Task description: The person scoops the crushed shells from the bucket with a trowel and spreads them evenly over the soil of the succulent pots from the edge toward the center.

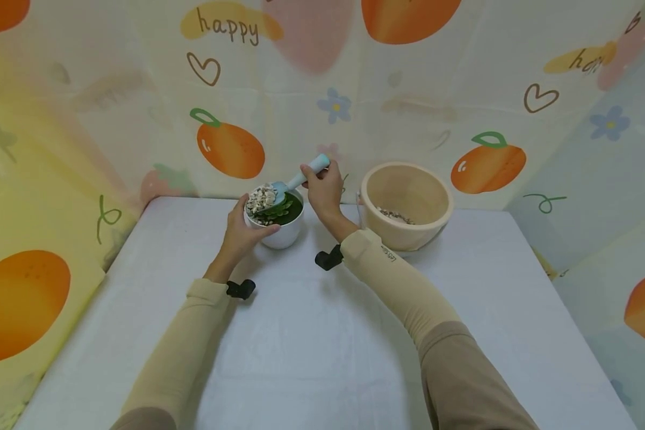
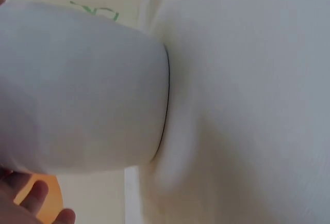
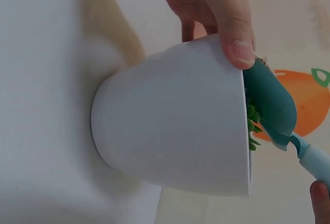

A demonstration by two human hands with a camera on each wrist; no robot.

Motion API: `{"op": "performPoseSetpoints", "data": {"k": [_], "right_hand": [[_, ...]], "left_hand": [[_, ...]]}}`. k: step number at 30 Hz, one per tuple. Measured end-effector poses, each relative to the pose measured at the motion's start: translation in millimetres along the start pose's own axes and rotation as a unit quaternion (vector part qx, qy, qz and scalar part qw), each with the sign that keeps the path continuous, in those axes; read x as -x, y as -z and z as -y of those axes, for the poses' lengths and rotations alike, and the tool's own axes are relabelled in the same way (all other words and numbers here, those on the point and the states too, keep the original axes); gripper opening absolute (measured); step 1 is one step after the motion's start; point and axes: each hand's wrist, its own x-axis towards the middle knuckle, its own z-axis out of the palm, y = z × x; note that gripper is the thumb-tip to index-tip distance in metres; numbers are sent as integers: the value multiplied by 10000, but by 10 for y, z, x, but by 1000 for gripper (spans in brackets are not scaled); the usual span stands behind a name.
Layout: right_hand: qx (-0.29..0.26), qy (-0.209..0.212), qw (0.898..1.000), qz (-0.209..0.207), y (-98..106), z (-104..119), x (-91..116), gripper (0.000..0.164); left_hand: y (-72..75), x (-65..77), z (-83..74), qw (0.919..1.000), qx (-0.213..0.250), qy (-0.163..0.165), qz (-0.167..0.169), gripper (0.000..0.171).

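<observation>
A white flowerpot [image 1: 282,237] stands upright at the back of the table, a green succulent [image 1: 280,210] inside it. My left hand [image 1: 242,236] grips the pot around its left side, thumb along the near rim; the right wrist view shows that thumb [image 3: 241,51] at the rim. In my right hand [image 1: 325,191] is the pale blue handle of a small trowel [image 1: 301,177]. Its teal scoop [image 3: 273,100] lies over the pot's mouth beside the leaves. Whitish gravel [image 1: 261,200] is heaped at the scoop and the pot's left side; where one ends I cannot tell.
Right of the pot stands a larger cream bucket [image 1: 407,236] with a thin side handle and some gravel [image 1: 395,215] at its bottom. A white cloth [image 1: 312,358] covers the table. Close behind hangs a fruit-printed backdrop [image 1: 290,131].
</observation>
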Motion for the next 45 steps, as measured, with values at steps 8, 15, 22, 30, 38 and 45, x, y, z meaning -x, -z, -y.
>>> {"op": "performPoseSetpoints", "data": {"k": [8,15,22,30,38,45], "right_hand": [[2,179,9998,89,-37,-25,32,38],[-47,116,9996,241,-17,-55,17,38],[-189,83,9988,437,-11,-38,24,38],[74,408,9990,183,-37,-4,80,36],[109,698,9973,211,-37,-5,90,37],[296,984,9944,229,-54,-10,84,34]], "left_hand": [[-11,93,-51,9995,-234,73,-217,111],[113,6,-20,9983,-300,164,476,111],[120,-63,28,9978,52,211,622,113],[15,-37,63,9996,155,-78,238,112],[-53,51,11,9997,-41,32,-228,113],[-87,77,-51,9978,-266,-92,-600,112]]}}
